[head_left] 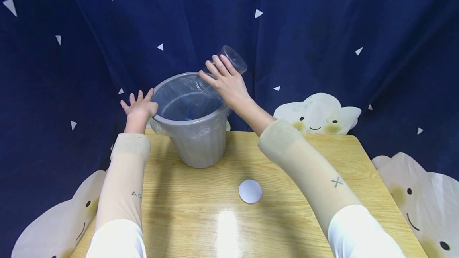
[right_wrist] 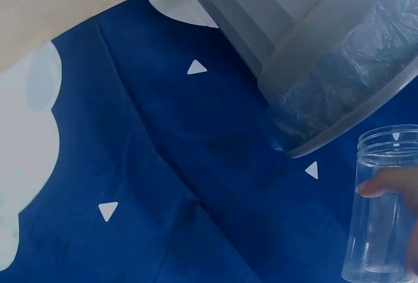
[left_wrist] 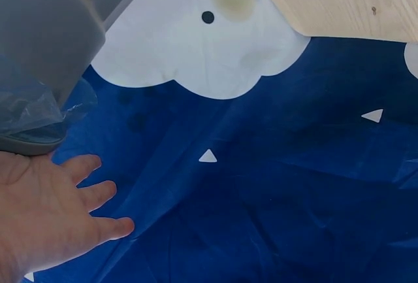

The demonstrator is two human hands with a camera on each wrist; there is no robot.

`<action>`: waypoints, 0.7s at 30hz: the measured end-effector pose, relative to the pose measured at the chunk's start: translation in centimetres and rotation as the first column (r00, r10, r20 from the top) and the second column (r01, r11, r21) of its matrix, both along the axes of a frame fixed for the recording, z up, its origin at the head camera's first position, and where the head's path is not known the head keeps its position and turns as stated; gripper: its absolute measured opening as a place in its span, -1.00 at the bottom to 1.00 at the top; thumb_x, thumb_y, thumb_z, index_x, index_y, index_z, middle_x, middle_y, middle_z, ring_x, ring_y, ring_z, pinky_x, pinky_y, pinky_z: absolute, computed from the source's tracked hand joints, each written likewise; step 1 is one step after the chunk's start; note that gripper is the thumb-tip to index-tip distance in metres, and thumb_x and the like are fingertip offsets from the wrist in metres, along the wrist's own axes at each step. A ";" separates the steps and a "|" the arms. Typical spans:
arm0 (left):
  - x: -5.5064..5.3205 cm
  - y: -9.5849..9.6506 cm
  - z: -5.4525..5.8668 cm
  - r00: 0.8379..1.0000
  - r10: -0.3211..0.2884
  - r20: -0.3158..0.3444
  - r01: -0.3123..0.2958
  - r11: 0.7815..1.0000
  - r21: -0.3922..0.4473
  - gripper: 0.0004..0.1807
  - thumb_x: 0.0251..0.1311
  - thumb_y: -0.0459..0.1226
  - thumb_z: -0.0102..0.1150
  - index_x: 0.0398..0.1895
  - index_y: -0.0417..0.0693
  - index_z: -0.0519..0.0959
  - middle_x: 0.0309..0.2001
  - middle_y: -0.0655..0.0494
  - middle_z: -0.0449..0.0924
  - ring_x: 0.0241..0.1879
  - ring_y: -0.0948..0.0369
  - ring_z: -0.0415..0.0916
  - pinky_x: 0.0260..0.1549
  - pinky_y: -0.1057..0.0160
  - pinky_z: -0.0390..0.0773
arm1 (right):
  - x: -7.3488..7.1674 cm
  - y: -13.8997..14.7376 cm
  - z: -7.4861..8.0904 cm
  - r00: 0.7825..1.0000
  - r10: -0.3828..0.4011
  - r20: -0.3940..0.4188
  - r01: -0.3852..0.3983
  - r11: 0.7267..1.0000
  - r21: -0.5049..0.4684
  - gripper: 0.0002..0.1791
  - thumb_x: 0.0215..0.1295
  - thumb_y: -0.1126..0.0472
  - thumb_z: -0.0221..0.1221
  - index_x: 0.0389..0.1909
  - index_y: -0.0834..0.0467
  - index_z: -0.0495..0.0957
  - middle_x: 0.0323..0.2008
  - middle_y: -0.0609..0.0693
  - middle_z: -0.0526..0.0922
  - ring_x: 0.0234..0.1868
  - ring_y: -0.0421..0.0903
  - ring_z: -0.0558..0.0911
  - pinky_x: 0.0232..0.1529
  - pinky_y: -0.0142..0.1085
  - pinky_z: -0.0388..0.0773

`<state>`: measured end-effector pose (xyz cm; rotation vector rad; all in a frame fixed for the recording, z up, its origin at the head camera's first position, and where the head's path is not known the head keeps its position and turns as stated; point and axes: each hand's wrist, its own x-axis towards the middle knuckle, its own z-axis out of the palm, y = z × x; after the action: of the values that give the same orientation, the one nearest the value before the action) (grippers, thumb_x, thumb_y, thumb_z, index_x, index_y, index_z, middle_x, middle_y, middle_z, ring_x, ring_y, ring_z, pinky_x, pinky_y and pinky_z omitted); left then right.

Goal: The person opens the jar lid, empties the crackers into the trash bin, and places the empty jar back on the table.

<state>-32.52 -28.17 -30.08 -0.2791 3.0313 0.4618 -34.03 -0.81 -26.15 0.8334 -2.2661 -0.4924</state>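
A grey trash bin (head_left: 201, 146) stands on the table, lined with a clear plastic bag (head_left: 168, 94) folded over its rim. My right hand (head_left: 229, 85) grips a clear plastic jar (head_left: 234, 59) and tilts it over the bin's right rim. The jar's threaded mouth (right_wrist: 388, 140) points down toward the bin's inside, and its base is up to the right. Nothing shows inside the clear walls. At the bin's left rim rests my left hand (head_left: 139, 106), its fingers spread and straight beside the bag's edge.
A round silvery-white lid (head_left: 250, 191) lies flat on the wooden table (head_left: 201, 214), in front of the bin and to its right. Behind and beside the table hangs a dark blue curtain (head_left: 305, 43) with white triangles and clouds.
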 end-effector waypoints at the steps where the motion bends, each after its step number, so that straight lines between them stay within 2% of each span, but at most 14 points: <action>1: 0.0 0.0 0.0 1.000 0.000 0.000 0.000 1.000 0.000 -0.31 0.21 -0.26 -0.38 0.44 -0.04 -0.22 0.39 -0.35 -0.37 0.33 -0.27 -0.57 0.15 -0.33 -0.54 | 0.0 0.0 0.0 1.000 -0.002 0.004 0.002 1.000 0.003 -0.30 0.24 0.44 -0.06 0.34 -0.18 0.14 0.37 -0.01 0.11 0.40 0.01 -0.02 0.38 -0.18 -0.37; 6: 0.0 0.0 0.0 1.000 0.003 -0.002 -0.003 1.000 0.002 -0.31 0.22 -0.25 -0.37 0.44 -0.03 -0.22 0.39 -0.34 -0.37 0.33 -0.27 -0.57 0.15 -0.32 -0.55 | 0.2 -0.2 0.1 1.000 -0.017 0.013 0.017 1.000 0.010 -0.28 0.24 0.43 -0.05 0.35 -0.19 0.11 0.37 -0.01 0.09 0.40 0.01 -0.03 0.38 -0.17 -0.40; 15: 0.0 -0.1 0.0 1.000 -0.002 0.001 0.002 1.000 -0.006 -0.32 0.24 -0.24 -0.38 0.44 -0.03 -0.22 0.39 -0.34 -0.37 0.33 -0.27 -0.57 0.15 -0.33 -0.53 | 0.2 -0.1 -0.2 1.000 0.009 0.013 -0.009 1.000 -0.016 -0.30 0.24 0.44 -0.06 0.33 -0.19 0.16 0.36 -0.01 0.12 0.39 0.01 0.00 0.38 -0.18 -0.39; 21: 0.0 -0.2 0.0 1.000 -0.002 0.000 0.002 1.000 -0.005 -0.32 0.24 -0.23 -0.38 0.44 -0.03 -0.21 0.39 -0.34 -0.37 0.33 -0.27 -0.56 0.15 -0.33 -0.52 | 0.3 -0.1 -0.2 1.000 0.009 -0.022 -0.010 0.999 -0.031 -0.34 0.26 0.40 -0.10 0.32 -0.21 0.17 0.35 -0.02 0.13 0.38 0.00 0.01 0.38 -0.19 -0.39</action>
<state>-32.48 -28.32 -30.12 -0.2765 3.0327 0.4538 -33.78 -0.86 -26.38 0.8192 -2.2434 -0.4581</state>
